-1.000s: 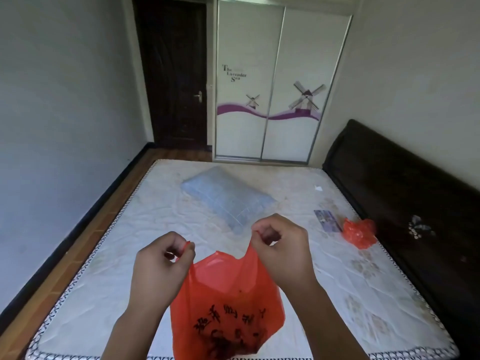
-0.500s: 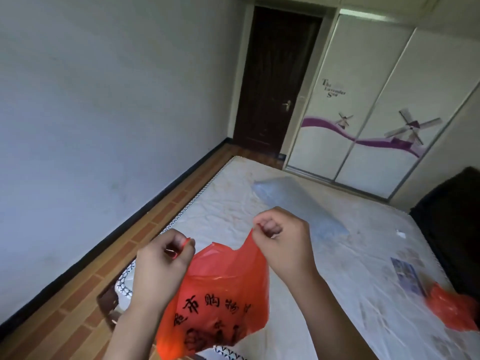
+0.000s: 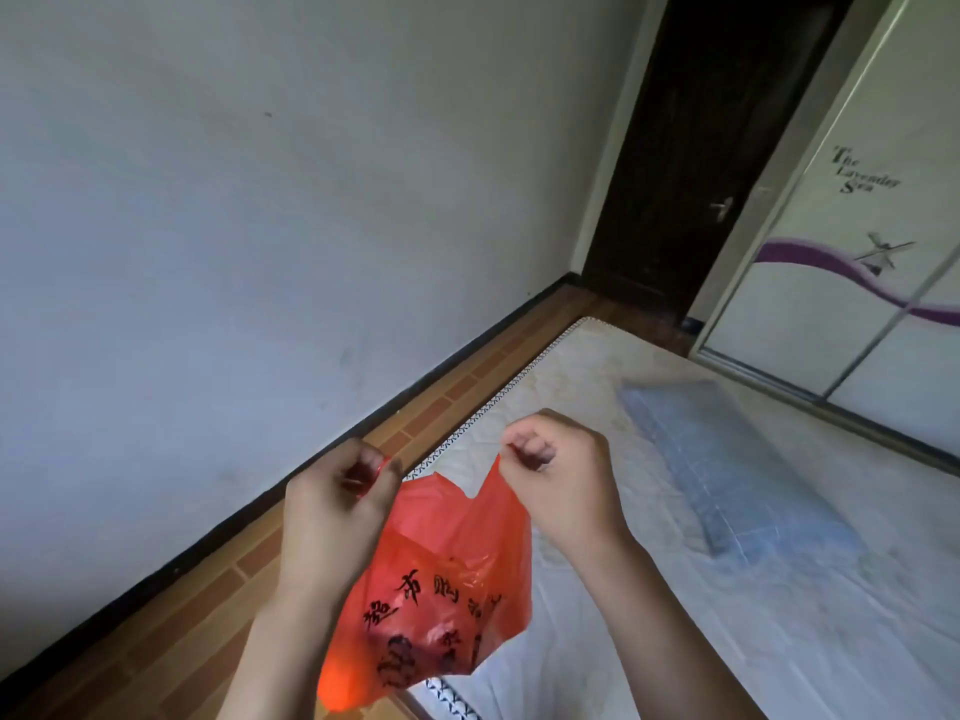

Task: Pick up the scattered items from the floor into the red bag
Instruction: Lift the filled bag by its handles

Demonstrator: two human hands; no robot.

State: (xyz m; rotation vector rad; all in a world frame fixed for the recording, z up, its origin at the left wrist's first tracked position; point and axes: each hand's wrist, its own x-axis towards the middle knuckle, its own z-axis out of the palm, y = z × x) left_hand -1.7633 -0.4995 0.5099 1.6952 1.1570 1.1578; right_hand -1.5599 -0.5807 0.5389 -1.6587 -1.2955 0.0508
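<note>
A red plastic bag [image 3: 441, 579] with black printed characters hangs in front of me over the mattress corner. My left hand [image 3: 337, 506] pinches its left handle and my right hand [image 3: 556, 480] pinches its right handle, holding the mouth stretched between them. The bag's bottom bulges with something inside that I cannot make out. No scattered items show on the visible strip of floor.
A bare white mattress [image 3: 675, 589] fills the lower right, with a blue pillow [image 3: 727, 470] on it. Brown wood-pattern floor [image 3: 208, 605] runs along the grey left wall. A dark door [image 3: 696, 158] and a white sliding wardrobe [image 3: 883, 241] stand at the back.
My view has swung left toward the wall and floor strip. The small red bundle and card on the mattress have left the frame. Both hands keep hold of the bag handles.
</note>
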